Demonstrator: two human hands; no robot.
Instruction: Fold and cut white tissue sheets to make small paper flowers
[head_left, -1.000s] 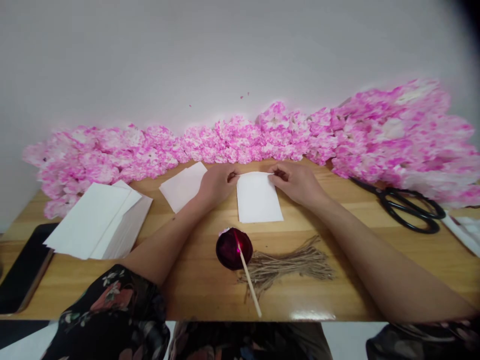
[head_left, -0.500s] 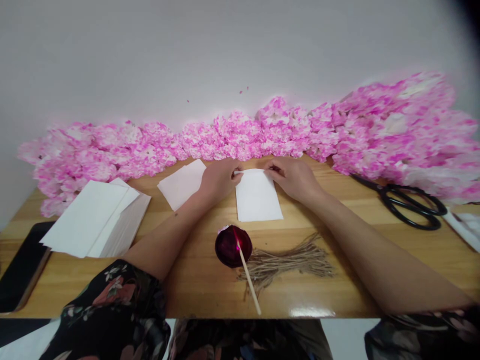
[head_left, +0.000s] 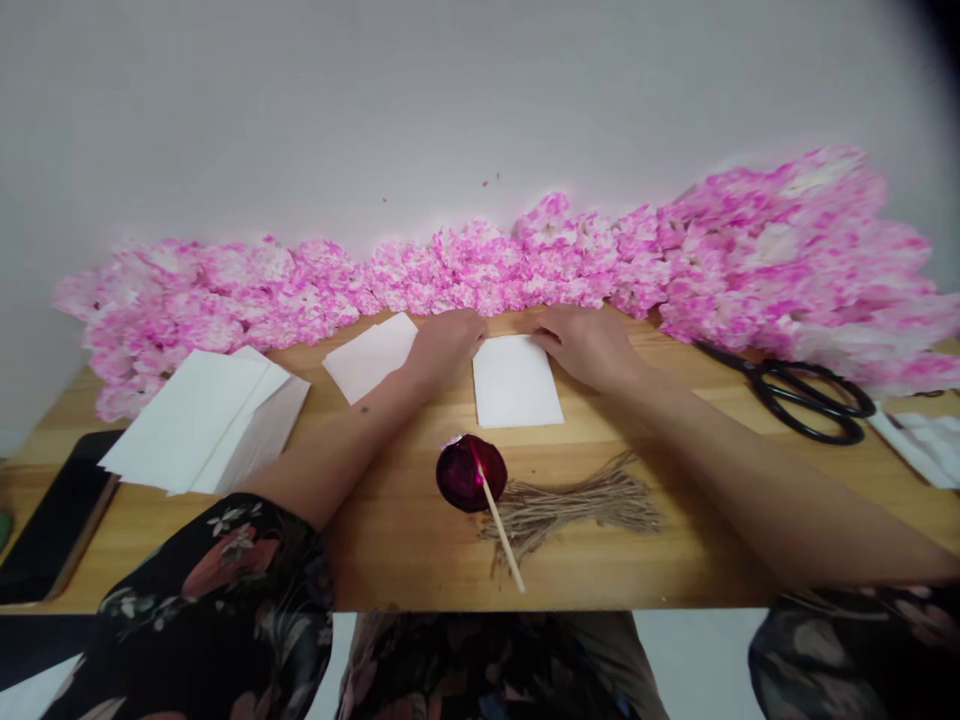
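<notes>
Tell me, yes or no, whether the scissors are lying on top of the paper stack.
No, the scissors lie by the pink flowers at the right, well away from the paper stack.

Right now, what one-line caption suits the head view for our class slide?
Two hands at a white sheet, with pink flowers behind and twine in front.

Artificial flowers (head_left: 480,268) run along the far side of the wooden table (head_left: 420,560), before the wall (head_left: 450,100). At the left, a smartphone (head_left: 56,525) lies beside a paper stack (head_left: 202,420); some loose sheets (head_left: 371,355) lie between that stack and the central sheet (head_left: 517,382). Nearer than the central sheet sits a small bowl (head_left: 461,475), a stick (head_left: 504,538) resting in it, with twine strands (head_left: 585,505) just to the right. Scissors (head_left: 814,400) lie farther right, below the flowers.
</notes>
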